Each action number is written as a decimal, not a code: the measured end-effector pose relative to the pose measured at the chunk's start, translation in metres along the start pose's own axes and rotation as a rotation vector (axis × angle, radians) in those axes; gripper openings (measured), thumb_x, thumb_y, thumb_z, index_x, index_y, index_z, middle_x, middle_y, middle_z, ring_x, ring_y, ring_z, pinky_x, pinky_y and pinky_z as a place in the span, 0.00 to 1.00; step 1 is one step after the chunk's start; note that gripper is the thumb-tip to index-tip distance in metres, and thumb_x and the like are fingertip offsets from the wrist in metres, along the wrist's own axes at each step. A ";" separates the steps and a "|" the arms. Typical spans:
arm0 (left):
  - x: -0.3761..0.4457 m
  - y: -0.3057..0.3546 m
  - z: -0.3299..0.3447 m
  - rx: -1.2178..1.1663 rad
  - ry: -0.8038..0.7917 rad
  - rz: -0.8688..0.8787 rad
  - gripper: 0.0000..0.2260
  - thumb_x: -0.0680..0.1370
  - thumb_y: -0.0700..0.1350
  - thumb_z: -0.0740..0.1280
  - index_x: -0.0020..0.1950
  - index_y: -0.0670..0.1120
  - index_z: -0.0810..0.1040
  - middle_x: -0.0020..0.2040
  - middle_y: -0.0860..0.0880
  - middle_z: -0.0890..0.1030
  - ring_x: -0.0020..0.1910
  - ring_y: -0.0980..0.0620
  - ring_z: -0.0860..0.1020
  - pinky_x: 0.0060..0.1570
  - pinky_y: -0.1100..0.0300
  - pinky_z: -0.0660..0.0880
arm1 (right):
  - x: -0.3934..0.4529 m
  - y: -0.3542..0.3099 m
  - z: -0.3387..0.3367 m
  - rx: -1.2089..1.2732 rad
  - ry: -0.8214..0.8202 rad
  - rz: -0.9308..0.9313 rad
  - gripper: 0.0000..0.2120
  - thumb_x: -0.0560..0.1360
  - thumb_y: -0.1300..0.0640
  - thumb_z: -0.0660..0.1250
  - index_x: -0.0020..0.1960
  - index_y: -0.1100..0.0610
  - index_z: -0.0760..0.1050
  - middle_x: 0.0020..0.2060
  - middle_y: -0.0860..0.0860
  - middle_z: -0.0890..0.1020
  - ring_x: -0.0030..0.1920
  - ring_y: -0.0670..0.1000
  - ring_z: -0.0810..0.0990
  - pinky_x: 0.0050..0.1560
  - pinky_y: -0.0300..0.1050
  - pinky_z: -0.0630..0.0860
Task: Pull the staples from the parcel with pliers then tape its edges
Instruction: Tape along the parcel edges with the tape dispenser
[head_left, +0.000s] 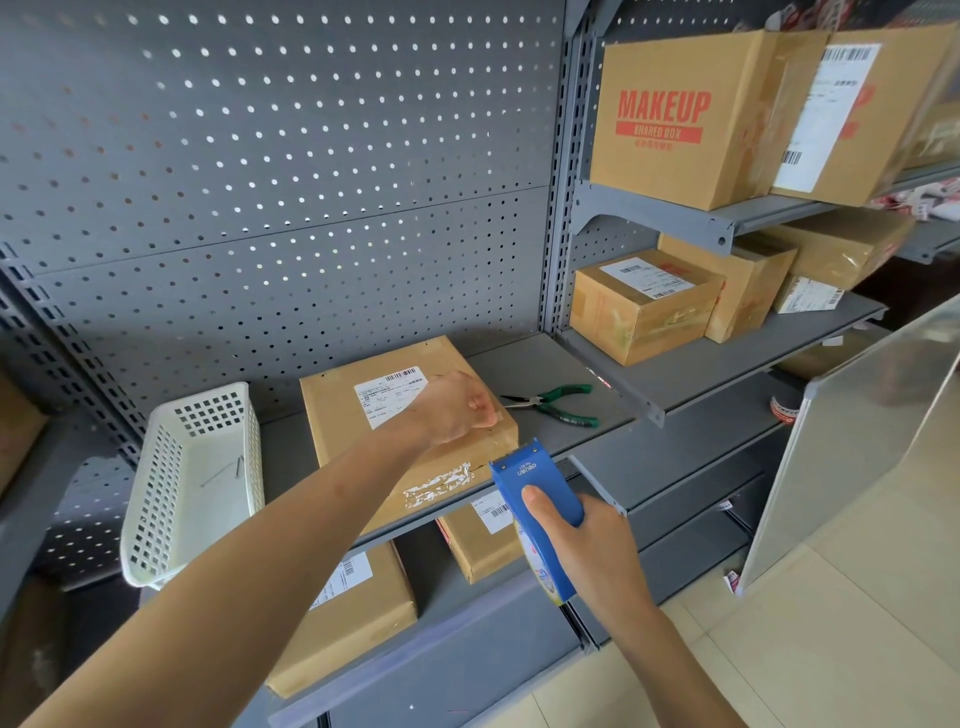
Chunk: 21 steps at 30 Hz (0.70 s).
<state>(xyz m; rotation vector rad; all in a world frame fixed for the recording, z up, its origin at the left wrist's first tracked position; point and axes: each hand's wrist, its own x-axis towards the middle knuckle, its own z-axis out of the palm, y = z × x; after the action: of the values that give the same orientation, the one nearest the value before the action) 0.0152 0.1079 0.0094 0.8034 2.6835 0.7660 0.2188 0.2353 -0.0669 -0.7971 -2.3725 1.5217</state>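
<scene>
Flat cardboard parcel (363, 415) on grey metal shelf (524, 358), overhanging front edge. Left hand (462, 408) presses parcel top, fingers curled. Right hand (587, 545) grips blue tape dispenser (540, 499) at parcel's front corner. Green-handled pliers (556, 402) right of parcel; perforated white basket (192, 483) left.

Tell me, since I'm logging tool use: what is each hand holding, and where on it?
The right hand grips the blue tape dispenser around its body, thumb on top. The left hand holds nothing, resting on the parcel.

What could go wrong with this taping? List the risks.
1. The parcel overhangs the shelf front; pressure from the tape dispenser could tip it off.
2. The left hand rests near the edge being taped, close to the dispenser's serrated blade.
3. The pliers lie beside the parcel and could get knocked.
</scene>
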 end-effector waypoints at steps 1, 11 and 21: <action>-0.001 0.000 0.001 -0.006 0.006 -0.005 0.06 0.77 0.49 0.74 0.49 0.47 0.86 0.51 0.53 0.84 0.54 0.52 0.81 0.58 0.53 0.78 | 0.000 0.000 0.000 0.001 -0.003 0.003 0.28 0.73 0.30 0.71 0.37 0.55 0.74 0.29 0.48 0.79 0.28 0.46 0.78 0.32 0.43 0.74; -0.002 -0.003 0.007 -0.017 0.054 -0.019 0.04 0.78 0.46 0.73 0.49 0.47 0.85 0.46 0.56 0.81 0.50 0.55 0.78 0.50 0.60 0.73 | 0.006 0.002 0.002 -0.016 -0.042 0.042 0.32 0.66 0.23 0.67 0.33 0.53 0.70 0.27 0.48 0.76 0.27 0.48 0.75 0.33 0.46 0.74; 0.000 -0.006 0.014 -0.045 0.073 -0.043 0.01 0.78 0.44 0.73 0.47 0.48 0.85 0.48 0.52 0.86 0.50 0.55 0.82 0.53 0.57 0.80 | 0.012 0.005 0.008 -0.014 -0.055 0.084 0.32 0.65 0.23 0.68 0.34 0.54 0.71 0.27 0.48 0.77 0.28 0.49 0.77 0.34 0.47 0.75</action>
<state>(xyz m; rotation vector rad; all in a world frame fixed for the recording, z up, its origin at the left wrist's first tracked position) 0.0175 0.1090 -0.0057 0.7175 2.7275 0.8585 0.2067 0.2374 -0.0758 -0.8794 -2.4197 1.5807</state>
